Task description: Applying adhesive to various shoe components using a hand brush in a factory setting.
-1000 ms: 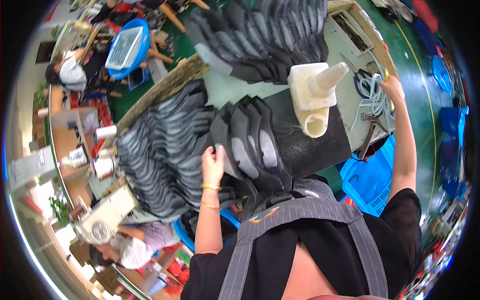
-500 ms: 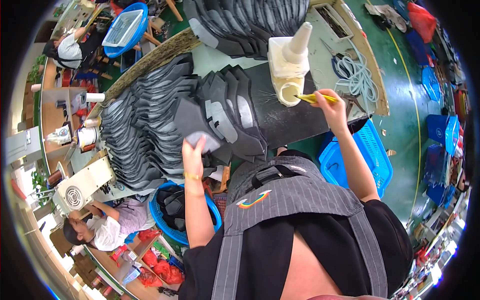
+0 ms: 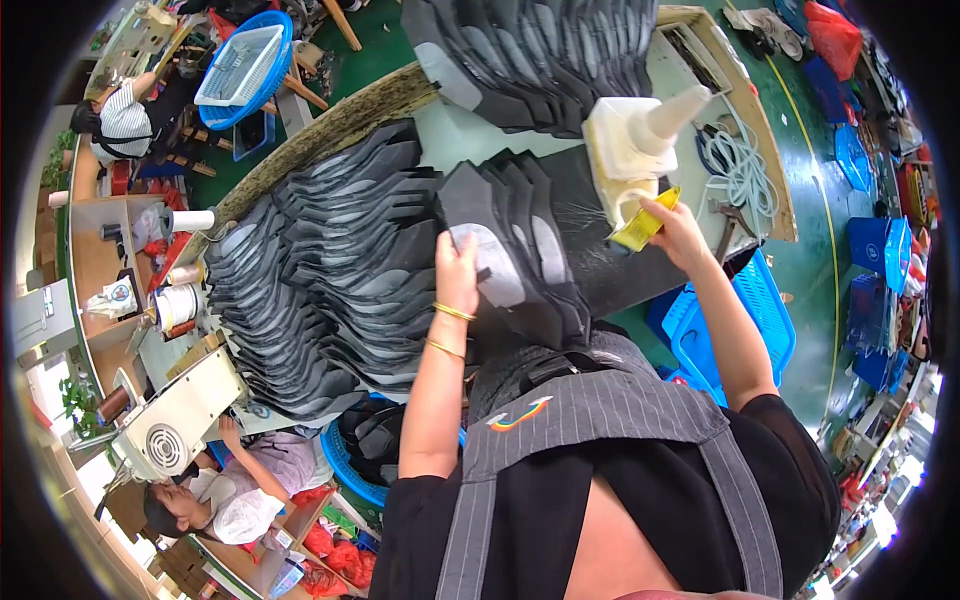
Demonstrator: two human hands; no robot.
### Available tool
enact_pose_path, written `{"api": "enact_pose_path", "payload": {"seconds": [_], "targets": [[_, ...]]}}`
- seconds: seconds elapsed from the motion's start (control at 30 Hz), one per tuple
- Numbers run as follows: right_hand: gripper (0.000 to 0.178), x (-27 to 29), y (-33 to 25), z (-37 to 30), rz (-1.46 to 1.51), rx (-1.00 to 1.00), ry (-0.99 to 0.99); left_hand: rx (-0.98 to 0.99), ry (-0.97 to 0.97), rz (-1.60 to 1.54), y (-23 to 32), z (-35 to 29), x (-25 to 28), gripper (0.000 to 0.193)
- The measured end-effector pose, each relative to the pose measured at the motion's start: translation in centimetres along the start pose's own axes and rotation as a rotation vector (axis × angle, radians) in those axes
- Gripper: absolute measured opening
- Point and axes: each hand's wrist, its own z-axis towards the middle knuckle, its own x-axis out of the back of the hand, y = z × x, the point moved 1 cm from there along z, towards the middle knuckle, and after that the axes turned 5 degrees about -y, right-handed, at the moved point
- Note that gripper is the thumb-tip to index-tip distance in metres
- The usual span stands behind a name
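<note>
My left hand [image 3: 458, 278] grips the left edge of the front dark grey panel [image 3: 468, 200], thumb and fingers closed at its pale patch. That panel leans against a few similar ones in a short overlapping row. My right hand [image 3: 684, 238] is closed round a yellow-handled brush [image 3: 645, 226], held just below the mouth of the white plastic bottle [image 3: 628, 140]. The brush tip points down and left over a black board [image 3: 590, 215]; its bristles are hard to make out. The bottle has a cone-shaped end and an open neck on the side towards me.
Long overlapping rows of dark panels [image 3: 350, 250] cover the table's left, with another row [image 3: 530, 60] at the back. Pale tubing [image 3: 742, 170] and pliers [image 3: 735, 225] lie right. Blue baskets [image 3: 750, 310] stand below. A co-worker [image 3: 230, 490] sits beside a sewing machine [image 3: 180, 420].
My left hand has let go of the separate panel and moved onto the short row's front panel. My right hand has turned the brush, drawing its tip out of the bottle's mouth.
</note>
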Motion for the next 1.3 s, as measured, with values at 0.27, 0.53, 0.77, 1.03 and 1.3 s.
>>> {"api": "enact_pose_path", "payload": {"seconds": [0.27,0.53,0.77,1.03,1.3], "targets": [[0.020,-19.8,1.9,5.9,-0.304,0.343,0.002,0.161,0.195,0.272,-3.2,1.3,0.8,0.018],[0.019,-19.9,1.8,7.9,-0.511,0.452,0.045,0.239,0.160,0.203,-2.8,0.7,1.4,0.019],[0.031,-19.4,1.4,10.3,-0.568,0.194,-0.237,0.244,-0.134,-0.214,-1.6,-0.3,2.4,0.028],[0.026,-15.1,1.3,2.0,-0.505,0.231,-0.416,0.007,-0.058,-0.042,-1.9,-1.5,1.5,0.027],[0.021,-15.3,-0.9,-1.5,-0.378,0.409,-0.416,-0.249,0.194,0.496,-1.1,-1.3,1.6,0.028]]}}
